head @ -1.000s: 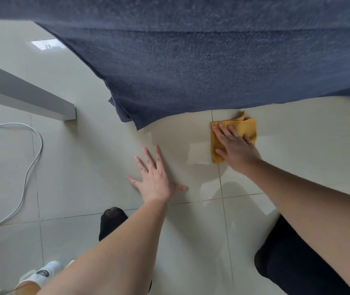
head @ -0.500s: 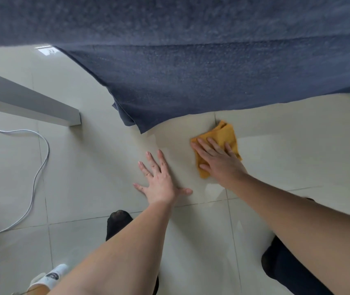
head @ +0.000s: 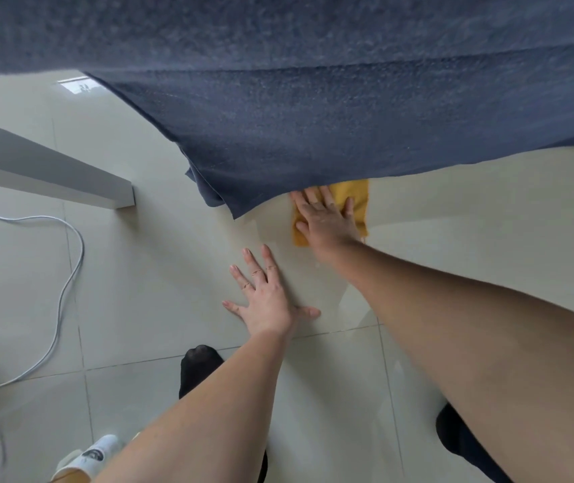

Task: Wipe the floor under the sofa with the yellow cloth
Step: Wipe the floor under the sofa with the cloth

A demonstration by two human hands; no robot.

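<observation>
The yellow cloth (head: 357, 200) lies flat on the pale tiled floor (head: 160, 273), right at the lower edge of the sofa's dark blue cover (head: 313, 109). My right hand (head: 324, 221) presses down on the cloth with fingers spread, and the fingertips touch the cover's hem. The cloth's far edge goes under the hem. My left hand (head: 266, 298) rests flat on a tile nearer to me, fingers apart, holding nothing.
A white low furniture edge (head: 69, 183) juts in from the left. A white cable (head: 66, 284) loops over the tiles at left. My dark-clad knees (head: 200, 364) are on the floor, and a white slipper (head: 86, 454) shows at the bottom.
My right hand has slid the cloth away from me, up to the sofa cover's hem. The left hand has stayed planted on the same tile.
</observation>
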